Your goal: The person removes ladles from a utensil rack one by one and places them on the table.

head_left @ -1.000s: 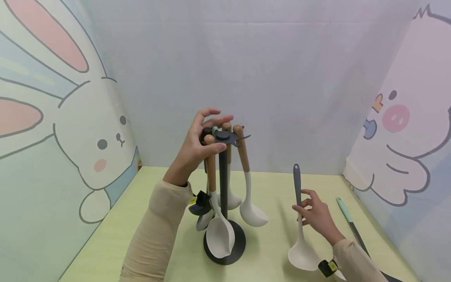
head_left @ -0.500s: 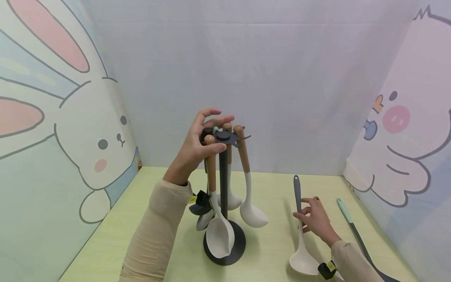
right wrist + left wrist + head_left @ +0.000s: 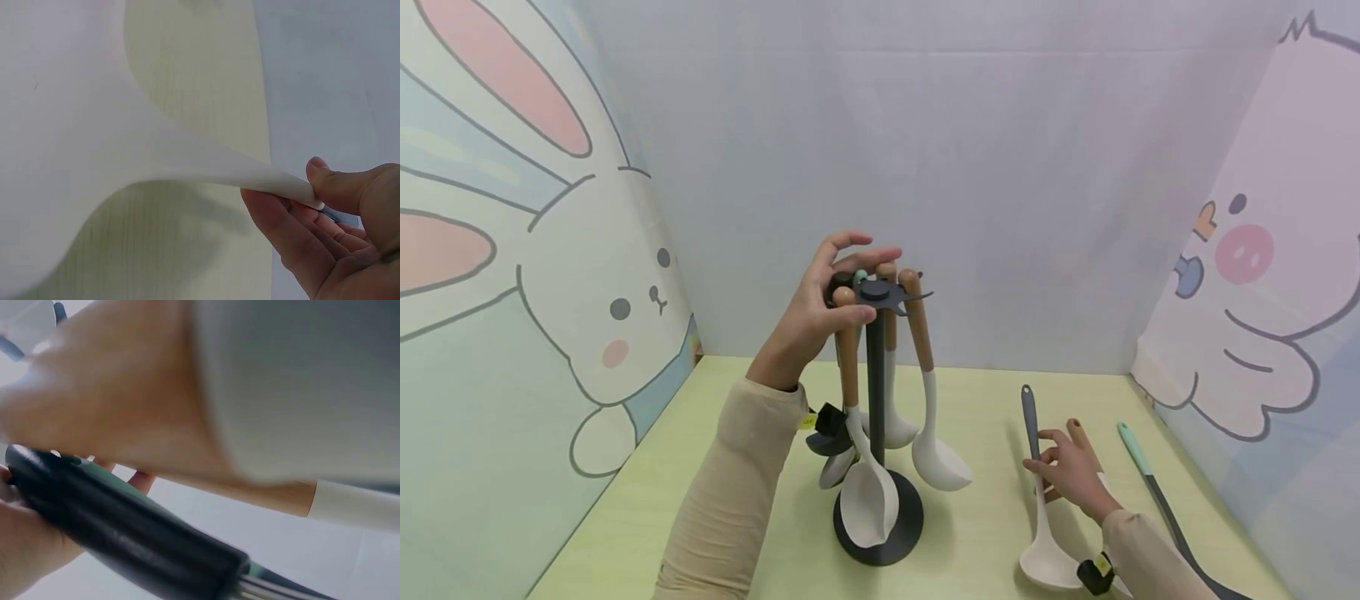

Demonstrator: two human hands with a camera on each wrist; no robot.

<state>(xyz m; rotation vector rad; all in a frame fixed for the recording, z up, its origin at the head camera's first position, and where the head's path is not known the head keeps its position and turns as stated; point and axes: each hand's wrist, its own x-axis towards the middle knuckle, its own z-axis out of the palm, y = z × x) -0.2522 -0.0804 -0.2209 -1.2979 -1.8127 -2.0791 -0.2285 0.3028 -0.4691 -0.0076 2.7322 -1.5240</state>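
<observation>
My left hand (image 3: 808, 312) reaches round the hooked top of a black utensil stand (image 3: 876, 392), thumb at the front and fingers behind. Below it hang a wooden-handled white ladle (image 3: 868, 504) at the front and another white ladle (image 3: 942, 464) on the right. Close to that palm, the left wrist view has a thick black handle (image 3: 125, 528). My right hand (image 3: 1071, 482) pinches a grey-handled white ladle (image 3: 1048, 563) between thumb and fingers, partway along its shaft. Its bowl is low over the table, its handle pointing away; in the right wrist view the white ladle (image 3: 75, 144) fills the left side.
A utensil with a mint-green handle (image 3: 1133, 447) and dark shaft lies along the table's right side, its end cut off by the frame. Between it and my right hand, a wooden handle (image 3: 1084, 443) shows, partly hidden. Printed cartoon panels (image 3: 617, 358) wall in the table (image 3: 992, 400).
My right hand has lowered the grey-handled ladle and brought it slightly nearer. The wooden handle behind that hand has come into sight. My left hand stays at the stand's top; the hanging utensils have shifted slightly.
</observation>
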